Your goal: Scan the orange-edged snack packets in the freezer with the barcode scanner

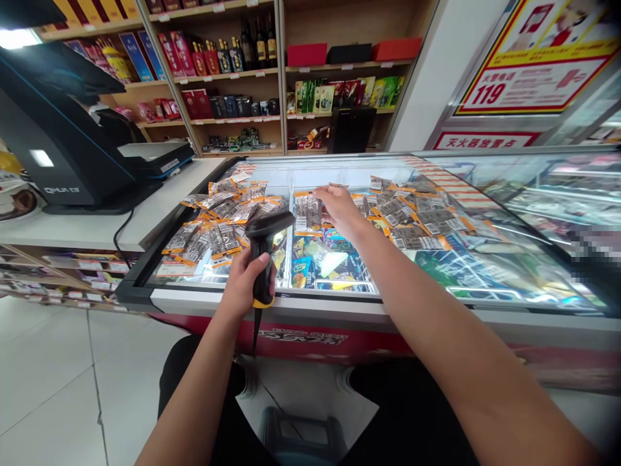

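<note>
My left hand (241,279) is wrapped around the handle of a black barcode scanner (268,224) with a yellow band near its base, its head towards the right. With its fingers closed at the packet's right edge, my right hand (341,208) holds a small snack packet (305,213) with orange ends and a printed label. The packet is over the glass top of a chest freezer (334,304). Similar packets lie in a left pile (223,236) beyond the scanner and in a right pile (420,217) beside my right forearm.
A counter (160,210) on the left carries a dark checkout machine (72,142) and a scale (160,158). Shelves (233,74) with bottles, boxes and bags stand behind the freezer. Another glass-topped freezer section (548,188) extends to the right. The scanner's cord hangs down the freezer's front.
</note>
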Demonstrator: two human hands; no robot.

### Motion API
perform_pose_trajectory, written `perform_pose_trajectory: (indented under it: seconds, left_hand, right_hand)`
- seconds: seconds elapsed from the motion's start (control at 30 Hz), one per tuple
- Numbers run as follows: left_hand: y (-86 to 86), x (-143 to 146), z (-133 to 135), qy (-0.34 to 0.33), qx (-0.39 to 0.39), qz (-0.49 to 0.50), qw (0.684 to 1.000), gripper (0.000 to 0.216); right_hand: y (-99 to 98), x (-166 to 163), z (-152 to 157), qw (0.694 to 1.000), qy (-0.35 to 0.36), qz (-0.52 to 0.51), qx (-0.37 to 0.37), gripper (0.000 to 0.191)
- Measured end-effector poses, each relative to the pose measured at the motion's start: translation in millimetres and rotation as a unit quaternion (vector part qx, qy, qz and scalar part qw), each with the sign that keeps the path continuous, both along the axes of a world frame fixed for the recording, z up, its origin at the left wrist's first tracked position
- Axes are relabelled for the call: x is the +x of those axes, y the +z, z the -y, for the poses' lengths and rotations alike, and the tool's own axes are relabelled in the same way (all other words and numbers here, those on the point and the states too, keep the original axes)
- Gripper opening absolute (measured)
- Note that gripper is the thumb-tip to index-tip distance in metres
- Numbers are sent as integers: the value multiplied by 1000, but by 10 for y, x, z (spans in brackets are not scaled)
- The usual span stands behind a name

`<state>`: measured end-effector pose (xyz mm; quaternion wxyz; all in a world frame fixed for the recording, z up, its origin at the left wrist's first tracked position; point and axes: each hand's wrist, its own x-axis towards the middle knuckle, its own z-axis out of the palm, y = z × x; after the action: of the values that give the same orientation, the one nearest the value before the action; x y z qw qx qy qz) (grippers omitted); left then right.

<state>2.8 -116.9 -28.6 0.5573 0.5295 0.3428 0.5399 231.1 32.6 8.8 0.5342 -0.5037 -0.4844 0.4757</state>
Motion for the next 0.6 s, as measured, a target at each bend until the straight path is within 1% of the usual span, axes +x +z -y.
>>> perform_pose_trajectory:
  seconds: [0.1,0.33,0.47,0.53,0.57,0.6]
  left_hand:
    - [-15,-5,-2,12,5,29,999,36]
    - [34,-4,27,0,7,22,1000,43]
    - [16,1,25,3,13,31,999,40]
    - [8,10,29,14,18,45,999,39]
    - [9,16,31,25,21,56,998,39]
    - [14,21,32,38,23,68,997,39]
  right_hand:
    - [29,-10,42,1000,7,26,2,3]
    - [63,-64,116,999,16,48,0,4]
    - [74,-47,97,997,21,69,1,6]
    - [68,-1,67,993,7,116,10,6]
    - [61,35,50,986,-10,162,21,6]
    - [50,75,34,974,-36,223,35,6]
